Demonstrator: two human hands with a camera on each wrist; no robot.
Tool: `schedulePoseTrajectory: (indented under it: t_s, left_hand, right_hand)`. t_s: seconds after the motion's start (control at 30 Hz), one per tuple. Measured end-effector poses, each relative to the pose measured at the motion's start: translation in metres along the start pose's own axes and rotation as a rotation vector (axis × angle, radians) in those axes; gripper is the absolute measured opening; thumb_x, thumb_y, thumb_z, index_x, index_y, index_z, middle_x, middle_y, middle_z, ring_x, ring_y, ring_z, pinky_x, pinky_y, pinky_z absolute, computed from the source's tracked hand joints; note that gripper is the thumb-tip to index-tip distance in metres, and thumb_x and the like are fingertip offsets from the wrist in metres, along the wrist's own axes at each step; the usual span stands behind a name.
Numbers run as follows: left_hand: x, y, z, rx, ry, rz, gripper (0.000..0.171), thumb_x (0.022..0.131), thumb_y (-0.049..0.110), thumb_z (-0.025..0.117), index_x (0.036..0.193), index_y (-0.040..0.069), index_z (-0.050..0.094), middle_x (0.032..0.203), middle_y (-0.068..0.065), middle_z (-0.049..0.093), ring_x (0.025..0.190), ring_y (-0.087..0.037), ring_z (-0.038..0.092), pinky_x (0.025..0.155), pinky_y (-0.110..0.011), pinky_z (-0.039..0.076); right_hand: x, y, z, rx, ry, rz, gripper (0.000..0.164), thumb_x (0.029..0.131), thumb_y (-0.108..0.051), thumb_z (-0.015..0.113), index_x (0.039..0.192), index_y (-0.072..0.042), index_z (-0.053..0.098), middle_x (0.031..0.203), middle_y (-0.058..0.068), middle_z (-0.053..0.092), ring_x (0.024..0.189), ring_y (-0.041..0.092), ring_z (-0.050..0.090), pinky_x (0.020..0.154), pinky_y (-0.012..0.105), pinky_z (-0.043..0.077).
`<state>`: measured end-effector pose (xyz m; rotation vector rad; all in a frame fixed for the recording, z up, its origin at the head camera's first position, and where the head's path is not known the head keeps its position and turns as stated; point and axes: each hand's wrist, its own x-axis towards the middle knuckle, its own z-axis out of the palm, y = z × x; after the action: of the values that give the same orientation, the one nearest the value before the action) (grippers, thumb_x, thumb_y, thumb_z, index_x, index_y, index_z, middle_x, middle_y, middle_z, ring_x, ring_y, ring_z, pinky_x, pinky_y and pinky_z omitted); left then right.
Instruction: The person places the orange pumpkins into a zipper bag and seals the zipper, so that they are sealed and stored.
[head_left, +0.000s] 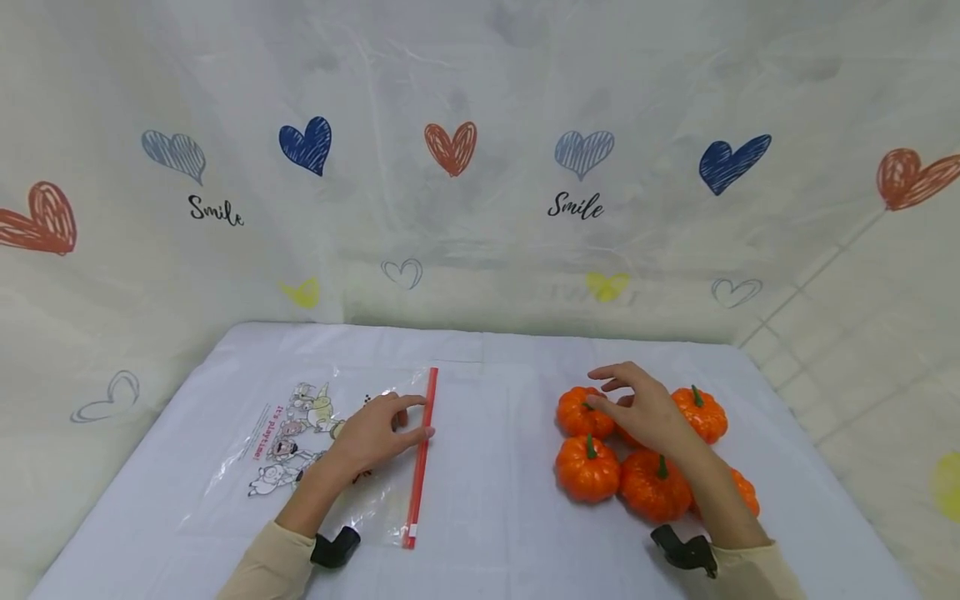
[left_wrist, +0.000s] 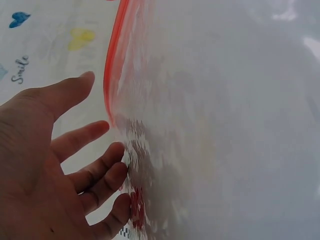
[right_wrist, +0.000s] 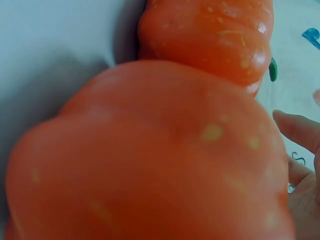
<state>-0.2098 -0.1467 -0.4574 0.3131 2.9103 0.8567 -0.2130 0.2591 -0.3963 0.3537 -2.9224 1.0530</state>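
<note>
A clear plastic zip bag [head_left: 367, 508] with cartoon animal drawings lies flat on the left of the table, its red zip strip [head_left: 417, 492] facing the middle. My left hand [head_left: 375, 429] is over the bag, thumb and index fingertips at the strip. The left wrist view shows loosely bent fingers [left_wrist: 102, 165] against the plastic, with the thumb apart. On the right, my right hand [head_left: 647, 408] hovers over several small orange pumpkins with green stems, fingers spread. Nearest its fingertips is the back-left pumpkin [head_left: 573, 412]; whether they touch is unclear. Close pumpkins [right_wrist: 150, 165] fill much of the right wrist view.
More pumpkins sit in the cluster: one at front left [head_left: 587, 473], one at front middle [head_left: 652, 487] and one at back right [head_left: 703, 417]. A white cloth covers the table [head_left: 487, 467]. Behind it hangs a pale backdrop [head_left: 495, 225] printed with hearts.
</note>
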Motion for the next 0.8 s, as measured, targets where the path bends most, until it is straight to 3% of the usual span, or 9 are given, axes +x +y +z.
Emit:
schedulePoseTrajectory:
  t_s: [0.4,0.8]
  left_hand:
    - [-0.0005,0.0025,0.0021,0.015,-0.034,0.02,0.062,0.082,0.044,0.085,0.14,0.032,0.065,0.093,0.004,0.059,0.084,-0.012,0.051,0.07,-0.029,0.045]
    - [-0.0057,0.0009,0.002,0.051,-0.038,0.076,0.06,0.086,0.034,0.081,0.143,0.035,0.062,0.091,0.005,0.057,0.081,-0.01,0.05,0.067,-0.028,0.044]
  right_hand:
    - [-0.0029,0.0085,-0.0056,-0.01,-0.065,-0.032,0.035,0.097,-0.016,0.073,0.131,-0.012,0.066,0.131,0.011,0.064,0.12,0.034,0.065,0.098,0.053,0.058]
    - [-0.0008,0.0097,-0.0041,-0.022,-0.147,-0.036,0.047,0.091,-0.013,0.078,0.135,-0.015,0.063,0.14,0.013,0.058,0.117,0.035,0.062,0.098,0.054,0.057]
